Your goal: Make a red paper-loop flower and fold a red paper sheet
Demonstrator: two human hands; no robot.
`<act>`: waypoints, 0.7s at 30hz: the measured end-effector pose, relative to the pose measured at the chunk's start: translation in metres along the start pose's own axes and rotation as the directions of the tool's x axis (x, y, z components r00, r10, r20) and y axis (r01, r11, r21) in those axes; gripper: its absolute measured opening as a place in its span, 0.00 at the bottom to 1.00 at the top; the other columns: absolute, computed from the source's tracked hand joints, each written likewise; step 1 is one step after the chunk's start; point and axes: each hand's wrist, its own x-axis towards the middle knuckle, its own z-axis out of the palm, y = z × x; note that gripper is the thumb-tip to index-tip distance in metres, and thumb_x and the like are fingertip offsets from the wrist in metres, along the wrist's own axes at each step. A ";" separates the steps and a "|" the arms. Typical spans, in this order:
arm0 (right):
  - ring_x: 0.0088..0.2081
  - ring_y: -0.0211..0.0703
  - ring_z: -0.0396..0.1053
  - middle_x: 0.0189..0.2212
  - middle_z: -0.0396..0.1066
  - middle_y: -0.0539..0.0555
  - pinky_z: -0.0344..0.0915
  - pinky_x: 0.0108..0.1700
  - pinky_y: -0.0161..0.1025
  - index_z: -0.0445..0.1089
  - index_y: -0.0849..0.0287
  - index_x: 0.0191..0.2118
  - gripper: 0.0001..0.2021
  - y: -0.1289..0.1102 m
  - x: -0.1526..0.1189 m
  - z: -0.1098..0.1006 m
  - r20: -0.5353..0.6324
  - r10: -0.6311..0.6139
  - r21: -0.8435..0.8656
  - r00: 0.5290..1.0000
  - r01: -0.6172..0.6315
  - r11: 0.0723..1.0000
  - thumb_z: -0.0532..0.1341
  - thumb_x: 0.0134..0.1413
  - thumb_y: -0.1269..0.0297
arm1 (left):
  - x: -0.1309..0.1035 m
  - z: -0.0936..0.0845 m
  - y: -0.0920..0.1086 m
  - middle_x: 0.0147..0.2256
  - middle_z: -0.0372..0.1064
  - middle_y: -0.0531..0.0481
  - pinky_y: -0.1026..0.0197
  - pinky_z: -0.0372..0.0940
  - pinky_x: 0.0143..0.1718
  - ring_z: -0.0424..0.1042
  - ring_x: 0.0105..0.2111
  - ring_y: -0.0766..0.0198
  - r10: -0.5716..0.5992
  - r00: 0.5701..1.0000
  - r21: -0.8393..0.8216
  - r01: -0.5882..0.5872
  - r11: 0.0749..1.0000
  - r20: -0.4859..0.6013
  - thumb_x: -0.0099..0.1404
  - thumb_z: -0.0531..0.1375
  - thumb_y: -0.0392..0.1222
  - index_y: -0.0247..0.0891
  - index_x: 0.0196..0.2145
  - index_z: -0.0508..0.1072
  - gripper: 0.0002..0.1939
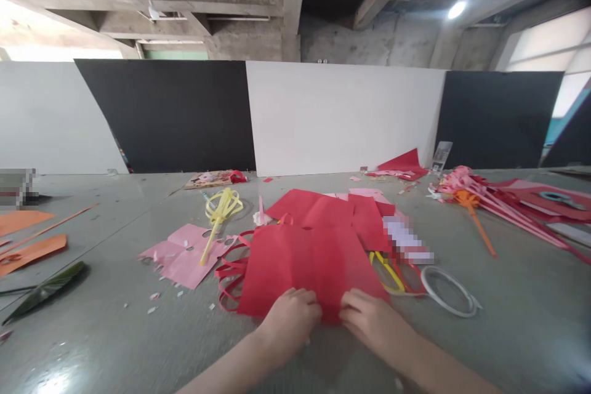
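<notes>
Paper (295,258), red, creased, lies near centre; left hand (292,315) and right hand (372,319) sit apart at its near edge, likely to steady it. I see fingers curled narrow; can't tell if they're pinching. Red loops (231,271) left.

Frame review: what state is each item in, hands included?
Red sheet: spread out, creased.
Left hand: fingers curled at its near edge.
Right hand: likewise.
Pink sheet: unfolded, holes cut through.
Yellow strip loops: joined to a stem.
White cord: coiled.
Green leaf: lying down.
Ceiling light: lit.
</notes>
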 end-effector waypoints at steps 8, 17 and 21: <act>0.31 0.39 0.60 0.27 0.63 0.49 0.55 0.30 0.36 0.66 0.59 0.26 0.08 0.008 -0.006 0.012 -0.064 -0.060 -0.116 0.996 0.052 0.992 0.56 0.55 0.73 | 0.007 -0.014 0.004 0.28 0.69 0.50 0.63 0.61 0.33 0.69 0.30 0.63 -0.057 0.998 -0.024 0.058 0.998 0.028 0.61 0.55 0.32 0.37 0.27 0.73 0.08; 0.29 0.39 0.63 0.25 0.66 0.49 0.54 0.28 0.35 0.67 0.59 0.25 0.10 0.014 0.002 -0.001 0.043 0.002 0.026 0.999 -0.003 1.000 0.54 0.56 0.73 | 0.026 0.004 0.034 0.30 0.69 0.46 0.57 0.63 0.37 0.69 0.32 0.58 -0.100 0.995 0.017 0.100 0.995 0.013 0.59 0.53 0.30 0.34 0.29 0.72 0.08; 0.31 0.38 0.65 0.28 0.68 0.48 0.57 0.31 0.33 0.70 0.58 0.30 0.08 0.016 -0.002 -0.011 0.059 0.048 0.108 0.997 -0.054 0.993 0.55 0.54 0.75 | 0.032 0.000 0.031 0.29 0.70 0.46 0.58 0.63 0.37 0.70 0.32 0.58 -0.105 0.993 -0.011 0.106 0.994 0.045 0.59 0.53 0.30 0.35 0.28 0.73 0.09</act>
